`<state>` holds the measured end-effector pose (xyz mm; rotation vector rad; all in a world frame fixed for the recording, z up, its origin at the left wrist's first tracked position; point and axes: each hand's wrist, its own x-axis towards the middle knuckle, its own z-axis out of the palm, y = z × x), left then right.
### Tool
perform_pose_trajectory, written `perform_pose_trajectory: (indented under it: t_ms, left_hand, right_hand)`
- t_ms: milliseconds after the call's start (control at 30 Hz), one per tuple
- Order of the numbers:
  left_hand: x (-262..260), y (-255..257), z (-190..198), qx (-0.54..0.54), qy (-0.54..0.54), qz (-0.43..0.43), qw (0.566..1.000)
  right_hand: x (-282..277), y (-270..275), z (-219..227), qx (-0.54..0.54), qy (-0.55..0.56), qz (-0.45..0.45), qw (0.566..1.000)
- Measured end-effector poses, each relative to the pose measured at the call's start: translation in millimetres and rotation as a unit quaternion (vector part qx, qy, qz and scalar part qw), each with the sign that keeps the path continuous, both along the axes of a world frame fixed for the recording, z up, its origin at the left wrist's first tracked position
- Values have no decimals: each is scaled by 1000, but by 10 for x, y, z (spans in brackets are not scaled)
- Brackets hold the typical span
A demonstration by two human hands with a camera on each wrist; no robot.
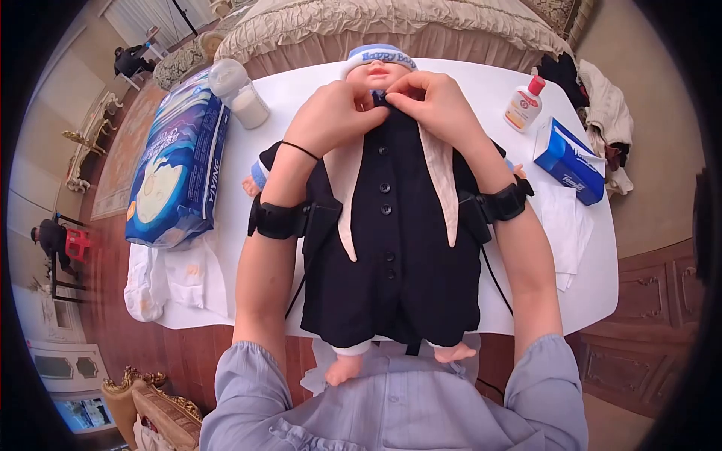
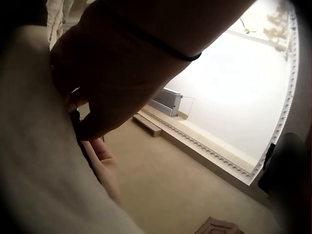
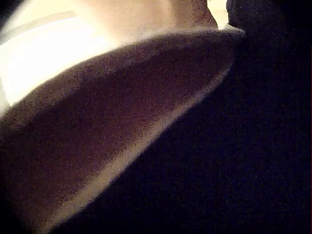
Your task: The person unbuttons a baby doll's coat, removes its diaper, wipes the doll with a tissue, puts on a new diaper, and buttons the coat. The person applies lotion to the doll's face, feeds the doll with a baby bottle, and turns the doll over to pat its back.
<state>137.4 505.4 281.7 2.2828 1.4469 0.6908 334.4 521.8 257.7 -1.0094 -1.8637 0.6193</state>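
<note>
While the doll lies face-up, left hand and right hand pinch its black outfit.

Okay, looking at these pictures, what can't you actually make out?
- Doll's eyes: head view, covered by the hat.
- Exactly what the left hand and right hand pinch at the neck of the black outfit: head view, partly hidden by their own fingers.
- Small print on the red-capped bottle: head view, too small.
- Right fingertips: right wrist view, out of sight; a cream flap and deep shadow fill most of it.
</note>
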Motion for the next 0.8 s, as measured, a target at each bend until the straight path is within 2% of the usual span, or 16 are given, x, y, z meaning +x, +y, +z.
perform_pose_trajectory:
  t_ms: [100,167,200,267,433,500,533,600,667,733,800]
  left_hand:
    - [-66,36,-22,-29,-56,-42,997]
    - [-98,20,-40,-137,-160,-61,976]
    - [-105,4,-56,-132,-159,-61,976]
    - [-118,-22,-121,-190,-269,-75,941]
    - [-92,-56,-248,-190,-327,-66,923]
    - [-84,-49,-292,-205,-379,-55,901]
    - [-84,-44,-313,-204,-379,-55,901]
    - [-74,-36,-332,-160,-318,-5,934]
    - [-103,-43,-330,-154,-314,-3,937]
    - [-140,-36,-295,-149,-307,-2,940]
    - [-156,-93,-173,-189,-349,27,917]
  right_hand:
    - [-1,-58,61,-9,-7,14,1000]
    - [-10,-122,97,-9,-7,27,1000]
    - [-11,-164,123,-1,-44,30,999]
    - [-8,-205,151,10,-81,33,996]
    - [9,-190,61,56,-77,39,995]
    - [-1,-170,8,63,-70,44,995]
    - [-1,-148,-32,48,-37,51,997]
    - [16,-108,-52,33,-3,58,998]
    - [24,-84,-39,12,79,59,995]
    - [14,-111,-27,28,62,43,997]
    - [-4,-154,-3,-8,5,11,1000]
